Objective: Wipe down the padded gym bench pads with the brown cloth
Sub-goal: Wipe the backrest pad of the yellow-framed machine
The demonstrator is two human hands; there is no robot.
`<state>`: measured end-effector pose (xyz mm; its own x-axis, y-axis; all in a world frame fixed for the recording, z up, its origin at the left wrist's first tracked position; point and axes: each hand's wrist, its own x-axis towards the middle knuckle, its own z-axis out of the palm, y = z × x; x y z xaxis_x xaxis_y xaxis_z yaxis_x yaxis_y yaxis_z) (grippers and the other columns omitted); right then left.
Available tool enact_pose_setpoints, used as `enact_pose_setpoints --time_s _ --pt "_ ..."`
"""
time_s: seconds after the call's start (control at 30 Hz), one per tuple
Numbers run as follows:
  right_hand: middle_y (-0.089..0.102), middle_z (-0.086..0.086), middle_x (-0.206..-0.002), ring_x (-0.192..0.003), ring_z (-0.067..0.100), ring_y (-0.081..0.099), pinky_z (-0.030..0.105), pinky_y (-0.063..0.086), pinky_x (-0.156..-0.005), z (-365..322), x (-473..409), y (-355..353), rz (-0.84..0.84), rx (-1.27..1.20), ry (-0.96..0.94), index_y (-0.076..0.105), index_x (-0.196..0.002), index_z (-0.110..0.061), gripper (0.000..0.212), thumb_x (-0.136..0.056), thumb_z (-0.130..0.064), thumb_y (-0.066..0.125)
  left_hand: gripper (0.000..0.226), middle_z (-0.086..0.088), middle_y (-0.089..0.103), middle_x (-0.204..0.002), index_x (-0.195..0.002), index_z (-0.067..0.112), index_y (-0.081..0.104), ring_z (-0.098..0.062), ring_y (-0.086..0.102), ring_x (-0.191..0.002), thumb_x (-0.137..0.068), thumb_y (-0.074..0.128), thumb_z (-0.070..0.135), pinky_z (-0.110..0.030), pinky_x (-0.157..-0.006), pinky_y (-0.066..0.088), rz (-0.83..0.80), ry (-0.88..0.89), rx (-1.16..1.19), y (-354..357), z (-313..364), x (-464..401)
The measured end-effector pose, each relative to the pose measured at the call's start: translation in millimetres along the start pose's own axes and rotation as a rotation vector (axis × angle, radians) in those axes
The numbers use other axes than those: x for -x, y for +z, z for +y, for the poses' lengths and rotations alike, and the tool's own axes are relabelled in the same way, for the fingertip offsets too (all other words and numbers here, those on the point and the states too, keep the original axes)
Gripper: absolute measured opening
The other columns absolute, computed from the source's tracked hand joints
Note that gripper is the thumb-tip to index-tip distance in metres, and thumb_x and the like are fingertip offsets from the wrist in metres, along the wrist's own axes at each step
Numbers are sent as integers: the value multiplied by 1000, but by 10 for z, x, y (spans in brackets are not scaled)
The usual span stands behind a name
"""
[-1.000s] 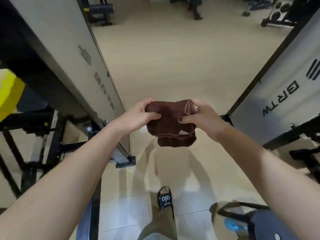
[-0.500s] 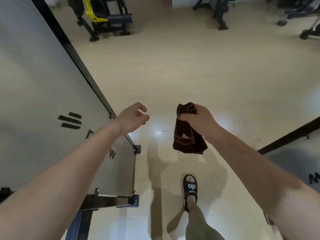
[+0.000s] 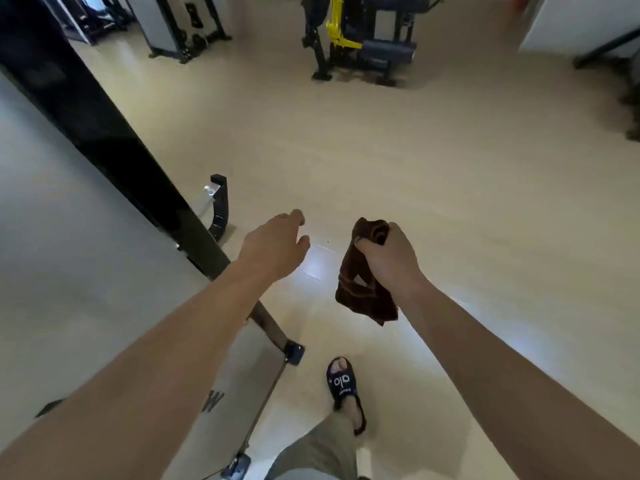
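We walk with the brown cloth (image 3: 363, 289) bunched in our right hand (image 3: 388, 258), fingers curled round its top, the rest hanging down over the floor; our left hand (image 3: 273, 245) is loosely curled, holding nothing; the padded bench (image 3: 388, 51) on the yellow-framed machine (image 3: 337, 36) lies straight ahead, well apart, its pad running crosswise; the right hand looks placed to reach it first.

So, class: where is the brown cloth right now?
In the head view, the brown cloth hangs from the right hand, right of the empty left hand, above the floor.
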<state>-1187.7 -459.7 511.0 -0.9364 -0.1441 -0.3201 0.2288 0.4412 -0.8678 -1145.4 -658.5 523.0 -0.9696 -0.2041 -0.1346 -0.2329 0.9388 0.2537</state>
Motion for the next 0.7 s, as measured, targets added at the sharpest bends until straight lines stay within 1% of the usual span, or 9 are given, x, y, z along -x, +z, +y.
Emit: enact_pose_setpoints --time_s 0.07,0.13,0.2,0.3,0.33,0.43,0.5,0.57,0.7 --pt "66 3 -108 -95 24 62 29 40 -67 -214 -535 103 -24 3 -28 56 -122 -12 28 -97 -24 63 36 -3 60 -129 -137 20 46 -28 64 -109 -105 46 36 -41 -84 54 35 -55 -27 1 -89 -488" --pt "64 1 -106 -94 22 61 30 40 -74 -421 -1015 215 -45 -2 -26 55 -121 -12 27 -98 -22 63 37 -4 59 -129 -139 19 46 -29 64 -105 -105 45 35 -37 -76 50 51 -112 -36 -9 -184 -922" --pt "65 1 -107 -96 22 62 31 41 -79 -623 -1491 349 -93 -6 -29 56 -121 -11 28 -96 -21 63 38 -6 58 -126 -138 16 46 -31 64 -104 -104 46 33 -36 -74 47 59 -193 -20 -23 -319 -1323" --pt "66 3 -112 -96 21 62 26 42 -67 -968 -2108 545 -171 3 -41 56 -122 -12 29 -96 -20 64 37 -9 58 -122 -135 14 49 -35 63 -106 -102 49 31 -45 -84 54 84 -294 53 -148 -518 -1800" --pt "66 2 -113 -93 20 61 23 40 -64 -1081 -2290 608 -203 5 -54 56 -123 -12 29 -96 -21 64 37 -8 59 -123 -135 14 49 -34 63 -107 -103 48 33 -45 -84 54 93 -332 46 -214 -580 -1934" --pt "64 2 -113 -87 14 58 20 37 -62 -1412 -2798 830 -305 19 -87 56 -125 -13 29 -98 -22 63 38 -7 61 -123 -137 17 49 -32 65 -102 -104 44 38 -39 -72 51 111 -467 -59 -430 -792 -2304" --pt "63 1 -111 -91 17 59 20 37 -62 -1603 -3144 1022 -384 29 -109 55 -124 -15 28 -98 -22 63 39 -8 63 -123 -138 19 49 -31 65 -101 -103 45 37 -39 -75 55 126 -565 -74 -549 -951 -2525" --pt "60 -3 -103 -90 18 57 21 37 -61 -1794 -3452 1222 -460 38 -130 54 -120 -15 23 -99 -21 62 40 -8 63 -124 -139 20 50 -30 64 -102 -103 46 37 -45 -81 58 133 -658 -43 -653 -1102 -2691" --pt "58 -4 -100 -82 10 57 18 38 -53 -2195 -3956 1608 -607 74 -161 53 -117 -16 18 -101 -18 61 39 -4 61 -119 -137 20 52 -24 63 -98 -103 48 38 -44 -76 58 142 -809 -53 -880 -1350 -2908"
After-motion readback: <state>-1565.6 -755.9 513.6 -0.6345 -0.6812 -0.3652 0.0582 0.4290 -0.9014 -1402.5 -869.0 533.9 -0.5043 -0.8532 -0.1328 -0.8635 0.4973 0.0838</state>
